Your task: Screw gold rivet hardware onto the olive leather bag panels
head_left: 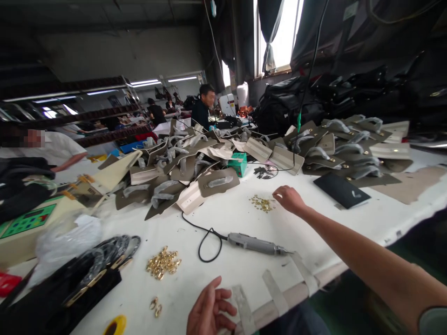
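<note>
The small gold pieces [264, 205] are tiny, shiny and yellowish, scattered in a loose, shallow patch on the white surface [216, 214]; their exact shape is too small to make out. They lie just beside the fingertips of the right hand [289, 199], on its left. That hand is low over the surface, its fingers bent and close together; whether anything is pinched between them cannot be told.

The left hand [211, 309] is open and empty near the front edge, its fingers loosely curled and apart. The gold clasps [163, 263], larger and brighter than the small pieces, form a heap beyond it to the left, with two loose clasps [156, 307] nearer to it. A yellow roll [115, 325] is farther left, partly cut off by the frame.

Between the two hands lies a grey electric driver [251, 243], its tip pointing right and its black cord looping off to the left. A black booklet [340, 190] rests to the right of the right hand. Beyond that hand, a green box [238, 164] sits among heaped grey-brown panels [286, 159], many with plastic-wrapped handles.
</note>
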